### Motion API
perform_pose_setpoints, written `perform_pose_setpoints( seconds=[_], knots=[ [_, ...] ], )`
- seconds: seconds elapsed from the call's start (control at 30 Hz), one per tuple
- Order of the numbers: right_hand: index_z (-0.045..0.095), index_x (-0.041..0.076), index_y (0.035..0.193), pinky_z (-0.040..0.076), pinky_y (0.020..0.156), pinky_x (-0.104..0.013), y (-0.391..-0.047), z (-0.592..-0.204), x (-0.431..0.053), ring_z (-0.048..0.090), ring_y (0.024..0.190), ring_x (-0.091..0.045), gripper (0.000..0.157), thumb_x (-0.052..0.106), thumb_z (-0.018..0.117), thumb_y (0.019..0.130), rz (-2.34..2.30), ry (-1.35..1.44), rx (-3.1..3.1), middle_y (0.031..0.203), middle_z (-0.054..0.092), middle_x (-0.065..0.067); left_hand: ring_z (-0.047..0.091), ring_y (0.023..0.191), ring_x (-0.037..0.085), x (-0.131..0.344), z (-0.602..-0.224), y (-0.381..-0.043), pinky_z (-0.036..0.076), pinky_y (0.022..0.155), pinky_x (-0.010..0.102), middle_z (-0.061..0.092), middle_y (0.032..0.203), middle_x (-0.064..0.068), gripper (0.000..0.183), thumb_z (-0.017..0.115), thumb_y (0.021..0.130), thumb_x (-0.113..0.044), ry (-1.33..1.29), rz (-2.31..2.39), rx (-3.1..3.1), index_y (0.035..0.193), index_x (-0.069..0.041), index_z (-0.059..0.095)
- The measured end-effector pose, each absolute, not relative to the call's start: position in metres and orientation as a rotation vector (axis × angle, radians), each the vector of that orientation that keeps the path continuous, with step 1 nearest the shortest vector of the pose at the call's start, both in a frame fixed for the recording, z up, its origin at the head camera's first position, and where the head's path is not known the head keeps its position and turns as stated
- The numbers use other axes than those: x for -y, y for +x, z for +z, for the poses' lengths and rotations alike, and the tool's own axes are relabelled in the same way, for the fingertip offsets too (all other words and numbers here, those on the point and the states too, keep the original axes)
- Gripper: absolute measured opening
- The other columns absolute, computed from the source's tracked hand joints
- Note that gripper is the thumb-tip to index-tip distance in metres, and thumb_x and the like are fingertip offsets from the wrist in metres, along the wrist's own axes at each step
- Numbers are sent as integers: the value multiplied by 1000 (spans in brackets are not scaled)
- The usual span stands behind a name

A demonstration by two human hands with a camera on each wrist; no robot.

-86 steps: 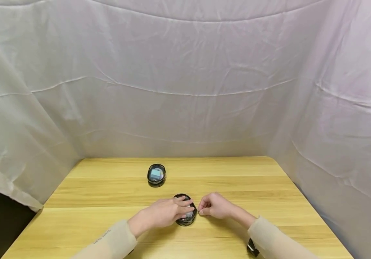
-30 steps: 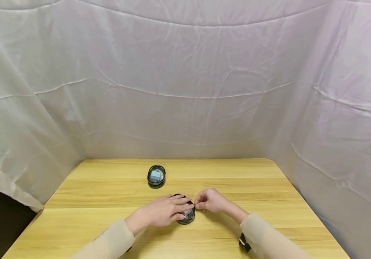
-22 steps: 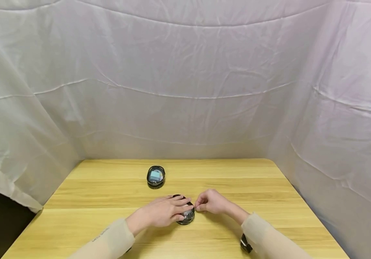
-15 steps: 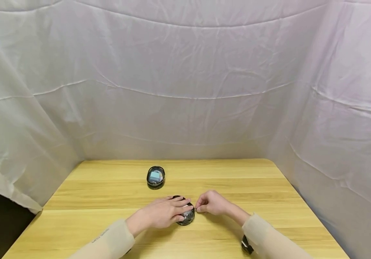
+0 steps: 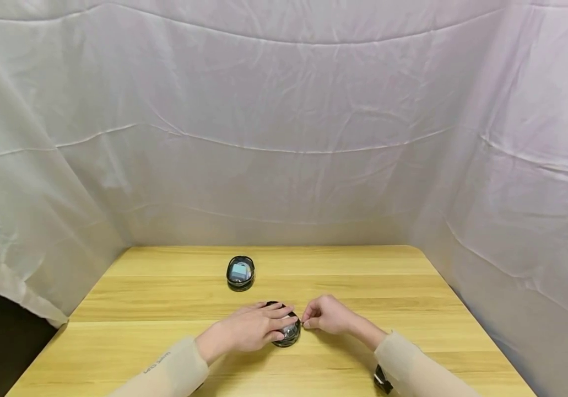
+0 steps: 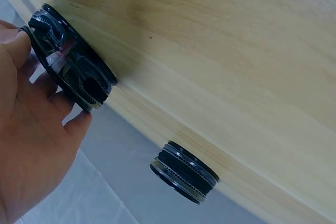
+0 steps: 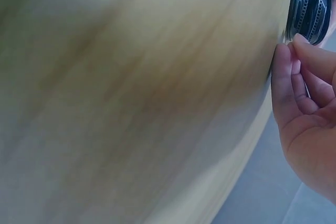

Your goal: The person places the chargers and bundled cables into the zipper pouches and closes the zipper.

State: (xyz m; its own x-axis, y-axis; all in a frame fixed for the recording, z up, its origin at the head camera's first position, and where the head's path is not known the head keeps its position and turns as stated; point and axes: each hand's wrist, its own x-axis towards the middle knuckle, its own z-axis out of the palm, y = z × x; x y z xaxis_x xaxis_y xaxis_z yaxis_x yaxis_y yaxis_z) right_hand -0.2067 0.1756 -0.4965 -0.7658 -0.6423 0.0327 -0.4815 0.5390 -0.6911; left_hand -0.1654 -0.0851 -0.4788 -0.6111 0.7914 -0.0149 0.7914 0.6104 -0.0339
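Note:
A small oval zip case (image 5: 291,332) with black edges and a see-through top lies on the table near the person. My left hand (image 5: 249,329) rests over its top, fingers spread and nearly straight. Dark coiled contents show through the case in the left wrist view. At the case's right edge, the thumb and forefinger of my right hand (image 5: 332,315) pinch a tiny dark tab (image 5: 302,324), which looks like the zipper pull; the fingertips mostly hide it. Zipper teeth run round the side wall of the case (image 7: 310,11) in the right wrist view.
A second case (image 5: 240,274) of the same kind stands farther back, left of the first. The wood-grain table (image 5: 363,270) has pale cloth (image 5: 284,182) hanging behind it and at both sides. A dark gap shows at the lower left.
My right fingertips moved slightly away from the person by a second ago, then came back a little toward the person and right. My left hand stays on the case.

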Motion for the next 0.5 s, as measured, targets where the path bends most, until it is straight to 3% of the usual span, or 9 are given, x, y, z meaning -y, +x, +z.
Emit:
perform_pose_setpoints(
  seconds=[0.5],
  knots=[
    [74,9,84,52,59,-19,-199,-497,-178,59,64,-1,9,6,80,90,-1013,-979,-2534,73,69,5,39,151,25,84,-479,-164,39,120,52,37,166,-1,51,46,111,-40,-1370,73,2822,160,-28,42]
  ],
)
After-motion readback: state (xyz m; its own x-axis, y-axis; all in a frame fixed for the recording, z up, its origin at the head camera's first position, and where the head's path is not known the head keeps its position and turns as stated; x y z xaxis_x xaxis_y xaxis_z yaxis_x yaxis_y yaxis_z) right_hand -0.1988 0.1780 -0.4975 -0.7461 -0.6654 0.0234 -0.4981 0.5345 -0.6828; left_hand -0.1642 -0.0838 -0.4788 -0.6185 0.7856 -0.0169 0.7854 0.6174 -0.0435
